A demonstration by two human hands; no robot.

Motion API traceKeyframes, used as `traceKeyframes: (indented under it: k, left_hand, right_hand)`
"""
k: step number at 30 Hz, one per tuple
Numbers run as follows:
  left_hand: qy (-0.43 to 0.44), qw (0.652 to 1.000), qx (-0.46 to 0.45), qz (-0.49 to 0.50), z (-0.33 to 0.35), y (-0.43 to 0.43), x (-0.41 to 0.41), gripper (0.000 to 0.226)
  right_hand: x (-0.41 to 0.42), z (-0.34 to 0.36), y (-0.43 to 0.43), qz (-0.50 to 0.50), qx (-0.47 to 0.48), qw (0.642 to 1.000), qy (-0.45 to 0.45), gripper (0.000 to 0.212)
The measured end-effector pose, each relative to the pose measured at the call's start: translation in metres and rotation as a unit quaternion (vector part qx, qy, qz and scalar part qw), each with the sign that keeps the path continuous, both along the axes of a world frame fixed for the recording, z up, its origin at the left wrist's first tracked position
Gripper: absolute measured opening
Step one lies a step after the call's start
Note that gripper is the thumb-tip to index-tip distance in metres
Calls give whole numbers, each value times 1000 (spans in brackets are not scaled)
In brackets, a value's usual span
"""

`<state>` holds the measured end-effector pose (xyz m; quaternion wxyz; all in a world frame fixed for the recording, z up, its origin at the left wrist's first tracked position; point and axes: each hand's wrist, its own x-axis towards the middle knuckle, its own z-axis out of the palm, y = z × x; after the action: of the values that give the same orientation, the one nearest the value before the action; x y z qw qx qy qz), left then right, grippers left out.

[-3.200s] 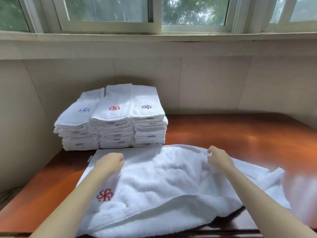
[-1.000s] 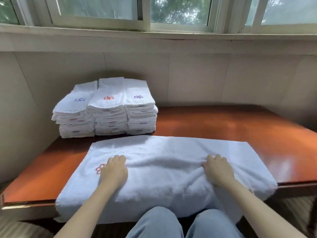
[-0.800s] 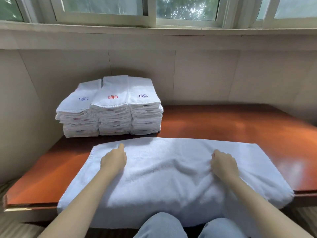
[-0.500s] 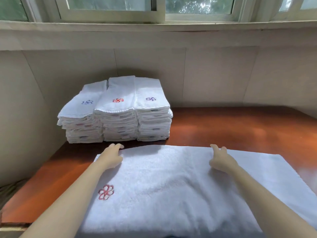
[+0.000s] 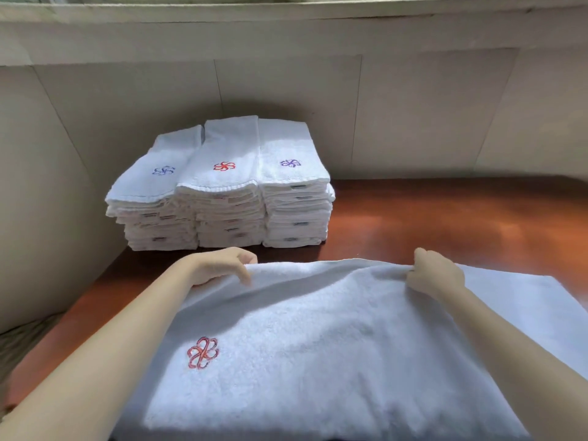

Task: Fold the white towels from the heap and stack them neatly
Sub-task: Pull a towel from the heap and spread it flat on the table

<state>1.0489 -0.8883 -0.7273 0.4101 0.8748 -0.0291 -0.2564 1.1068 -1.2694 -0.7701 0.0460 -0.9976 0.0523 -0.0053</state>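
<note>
Towel (image 5: pixel 318 345) lies spread on the table (image 5: pixel 445 218) in front of me. I see my left hand (image 5: pixel 219 265) and right hand (image 5: pixel 436 275) at its far edge, fingers curled and pinching the cloth. Folded stacks (image 5: pixel 222 192) stand at far left, by the wall (image 5: pixel 413 116).
</note>
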Motion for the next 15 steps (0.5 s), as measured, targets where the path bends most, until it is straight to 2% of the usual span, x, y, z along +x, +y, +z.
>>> traceKeyframes:
  k: [3,5,7,9,11,13,15]
  left_hand:
    - [19,999,-19,21,-6,-6,-7,27]
    - [17,999,30,34,-10,-7,-6,39]
    - [-54,990,127,25,-8,-6,-1,34]
    - [-188,950,237,75,0,-4,5,18]
    - [-289,889,316,161,11,-4,9,17]
    - [-374,827,370,200,20,-5,13,19]
    - [-429,784,402,198,27,-3,15,14]
  right_hand:
    - [-4,2,-1,-11,28,999,-44,6]
    - [-6,3,-2,-14,37,997,-69,7]
    - [-6,6,-4,-7,51,992,-117,11]
    - [-2,13,-5,4,74,981,-177,15]
    - [7,25,-4,13,116,966,-232,18]
    - [15,39,-3,22,176,950,-258,27]
    - [19,48,-3,40,222,941,-254,44]
